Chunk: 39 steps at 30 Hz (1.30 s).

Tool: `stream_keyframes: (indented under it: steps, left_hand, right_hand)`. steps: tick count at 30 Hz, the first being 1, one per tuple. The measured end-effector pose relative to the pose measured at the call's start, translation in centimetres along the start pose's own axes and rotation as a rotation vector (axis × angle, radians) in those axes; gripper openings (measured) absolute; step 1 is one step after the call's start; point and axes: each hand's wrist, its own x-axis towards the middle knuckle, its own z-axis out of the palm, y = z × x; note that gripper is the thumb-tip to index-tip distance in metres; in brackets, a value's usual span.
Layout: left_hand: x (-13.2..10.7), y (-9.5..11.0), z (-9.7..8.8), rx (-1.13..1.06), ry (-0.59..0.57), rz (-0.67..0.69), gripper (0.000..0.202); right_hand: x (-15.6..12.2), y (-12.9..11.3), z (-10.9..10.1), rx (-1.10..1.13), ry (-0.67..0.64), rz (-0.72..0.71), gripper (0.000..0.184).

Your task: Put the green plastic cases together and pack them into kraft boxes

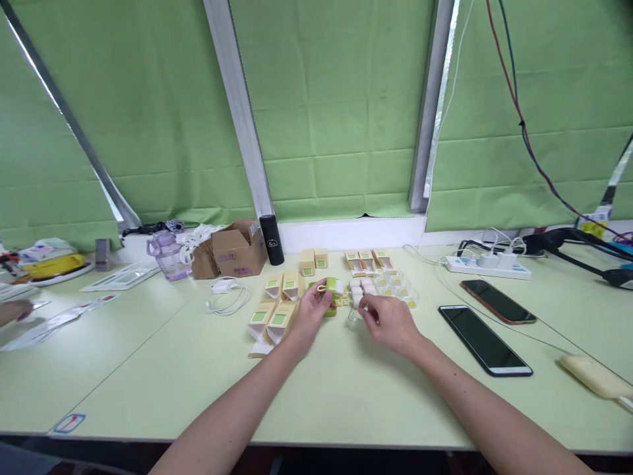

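My left hand (314, 310) is closed round a small green-and-white piece (335, 286) with a pale loop on its side. Under it lies another green piece (330, 310). Just to the right, my right hand (388, 320) has its fingertips pinched together by a small transparent item (353, 318); whether they grip it is hard to see. Pale pink-white small blocks (356, 290) stand beyond that hand, beside several transparent round pieces with yellow centres (395, 284). Open kraft boxes with green windows (277, 321) stand left of my left hand.
More small boxes (366, 262) line the back. A cardboard carton (241, 251), black bottle (271, 239), purple jug (169, 256) and white cable (228, 293) are left. Two phones (484, 340) and a power strip (487, 265) lie right. Another person's hand (16, 311) shows far left.
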Motion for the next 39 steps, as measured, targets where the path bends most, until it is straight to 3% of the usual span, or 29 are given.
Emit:
stream_keyframes:
  steps: [2, 6, 9, 13, 18, 21, 24, 29, 34, 39]
  left_hand:
    - [0.0, -0.1, -0.1, 0.006, 0.005, 0.004, 0.071]
    - [0.2, -0.2, -0.1, 0.000, 0.009, 0.012, 0.071]
    - [0.2, -0.3, -0.2, -0.011, 0.013, 0.014, 0.070]
    - [0.2, -0.2, -0.2, -0.028, -0.006, 0.010, 0.067]
    - [0.1, -0.1, -0.2, -0.050, -0.001, 0.008, 0.066]
    - [0.0, 0.1, -0.1, -0.053, -0.014, 0.004, 0.066]
    - [-0.1, 0.3, 0.0, -0.058, -0.023, 0.008, 0.065]
    - [-0.1, 0.4, 0.0, -0.068, -0.025, 0.006, 0.063]
    - [-0.1, 0.4, 0.0, -0.070, -0.029, -0.001, 0.061]
    - [-0.1, 0.4, 0.0, -0.063, -0.025, 0.004, 0.061]
  right_hand:
    - [0.2, 0.7, -0.2, 0.029, 0.021, 0.021, 0.026]
    - [0.2, 1.3, -0.1, 0.054, -0.077, -0.009, 0.055]
    - [0.1, 1.2, 0.3, 0.059, -0.124, -0.042, 0.065]
    - [-0.1, 1.0, 0.9, 0.084, -0.161, -0.038, 0.064]
    - [0.1, 1.3, 1.6, 0.198, -0.194, -0.007, 0.047]
    - [0.5, 1.7, 1.7, 0.425, -0.138, 0.035, 0.043]
    - [1.1, 2.0, 1.7, 0.807, -0.080, 0.095, 0.041]
    - [1.5, 1.7, 1.6, 1.358, -0.054, 0.208, 0.052]
    - [1.2, 1.6, 1.5, 1.579, -0.089, 0.283, 0.051]
    - [1.3, 2.1, 1.6, 1.642, -0.115, 0.296, 0.046]
